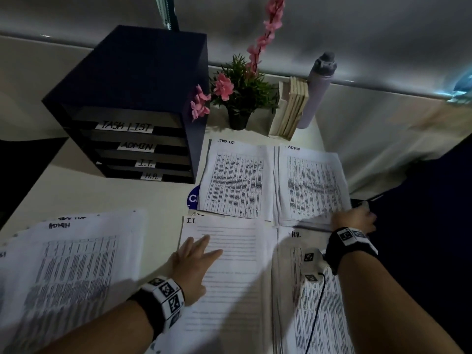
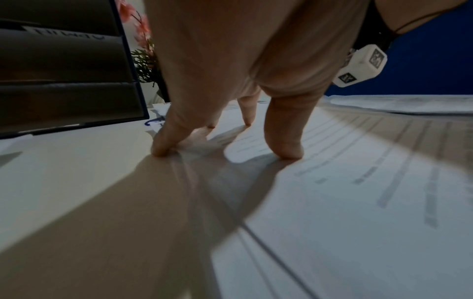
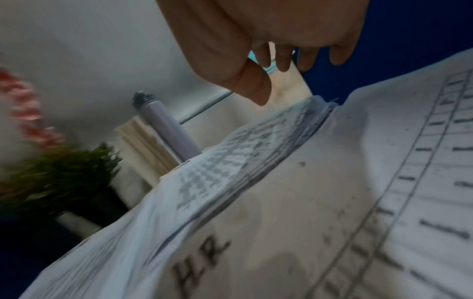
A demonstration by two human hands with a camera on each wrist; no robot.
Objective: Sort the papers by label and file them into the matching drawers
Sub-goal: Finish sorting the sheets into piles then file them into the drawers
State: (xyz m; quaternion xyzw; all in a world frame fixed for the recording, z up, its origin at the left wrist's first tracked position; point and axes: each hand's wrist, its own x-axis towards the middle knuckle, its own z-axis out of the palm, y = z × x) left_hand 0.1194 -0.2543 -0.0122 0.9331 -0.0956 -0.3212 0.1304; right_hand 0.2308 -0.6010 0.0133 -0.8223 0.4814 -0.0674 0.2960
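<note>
Your left hand [image 1: 192, 261] lies flat with straight fingers [image 2: 163, 145] pressing the white printed I.T. paper pile [image 1: 229, 272] near the front of the tabletop [image 1: 89, 190]. Your right hand [image 1: 353, 221] hangs over the near right corner of the white ADMIN paper pile [image 1: 311, 185] by the right edge, fingers [image 3: 256, 89] loosely curled and holding nothing. The black four-drawer labelled file box [image 1: 132, 106] stands at the back left corner.

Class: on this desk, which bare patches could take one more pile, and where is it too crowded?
Bare desk lies before the drawer unit, above the unsorted stack, and between that stack and the I.T. pile. The right half is crowded: four piles edge to edge.
</note>
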